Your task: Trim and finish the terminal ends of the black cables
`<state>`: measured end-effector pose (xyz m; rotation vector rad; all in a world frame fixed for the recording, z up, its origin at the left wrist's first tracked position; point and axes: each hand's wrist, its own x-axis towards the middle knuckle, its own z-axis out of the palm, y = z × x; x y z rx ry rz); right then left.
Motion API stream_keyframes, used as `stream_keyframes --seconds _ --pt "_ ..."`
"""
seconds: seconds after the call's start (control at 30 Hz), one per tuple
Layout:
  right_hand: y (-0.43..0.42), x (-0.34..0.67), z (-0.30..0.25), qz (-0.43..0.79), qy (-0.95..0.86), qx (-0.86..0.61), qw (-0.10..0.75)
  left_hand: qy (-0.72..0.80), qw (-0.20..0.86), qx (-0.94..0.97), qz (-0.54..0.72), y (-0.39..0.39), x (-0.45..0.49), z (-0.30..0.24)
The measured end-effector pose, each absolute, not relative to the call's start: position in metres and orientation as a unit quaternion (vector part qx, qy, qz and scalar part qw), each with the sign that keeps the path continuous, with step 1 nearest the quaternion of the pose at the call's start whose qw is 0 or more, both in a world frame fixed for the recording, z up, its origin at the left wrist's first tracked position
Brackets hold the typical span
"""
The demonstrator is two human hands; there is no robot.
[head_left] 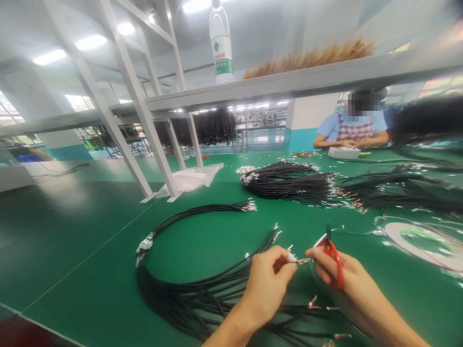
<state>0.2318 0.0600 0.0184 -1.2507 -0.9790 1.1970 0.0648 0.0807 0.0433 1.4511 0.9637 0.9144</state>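
Note:
My left hand (265, 282) is closed in a pinch on a black cable near its stripped end (302, 261), where a white band and thin coloured wires show. Just to the right, my right hand (336, 270) holds red-handled scissors (338, 265) against the palm, dark blades pointing up. Its thumb and forefinger meet close to the wire tips; whether they touch them I cannot tell. Under and around my left hand spreads a bundle of black cables (173, 294), curved in a U and bound with silvery wrapping (144, 246) at the left. Several stripped ends fan out near my hands.
Another black cable bundle (285, 185) lies farther back on the green table (202, 246). A white reel (405, 236) sits at right. Shelf posts (159, 154) stand beside clear plastic (198, 178); a water bottle (221, 46) is on the shelf. A co-worker (352, 127) sits opposite.

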Motion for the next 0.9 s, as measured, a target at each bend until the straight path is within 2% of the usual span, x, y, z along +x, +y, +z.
stream_keyframes --seconds 0.13,0.23,0.3,0.47,0.6,0.67,0.9 --pt "0.058 0.232 0.022 0.520 -0.441 -0.528 0.506 0.414 0.357 0.729 0.412 0.078 0.065 0.041" --pt "0.056 0.228 0.021 0.512 -0.469 -0.532 0.484 0.400 0.325 0.752 0.412 0.077 0.065 0.040" --pt "0.056 0.226 0.017 0.496 -0.479 -0.543 0.479 0.399 0.352 0.736 0.419 0.077 0.065 0.040" --pt "0.057 0.232 0.014 0.395 -0.504 -0.603 0.476 0.409 0.563 0.615 0.371 0.079 0.067 0.041" --pt "0.061 0.245 0.022 0.293 -0.455 -0.692 0.478 0.394 0.613 0.591 0.347 0.082 0.065 0.043" --pt "0.063 0.248 0.025 0.307 -0.440 -0.686 0.491 0.393 0.623 0.579 0.351 0.083 0.064 0.043" --pt "0.063 0.224 0.012 0.510 -0.431 -0.547 0.504 0.387 0.604 0.565 0.408 0.086 0.067 0.034"
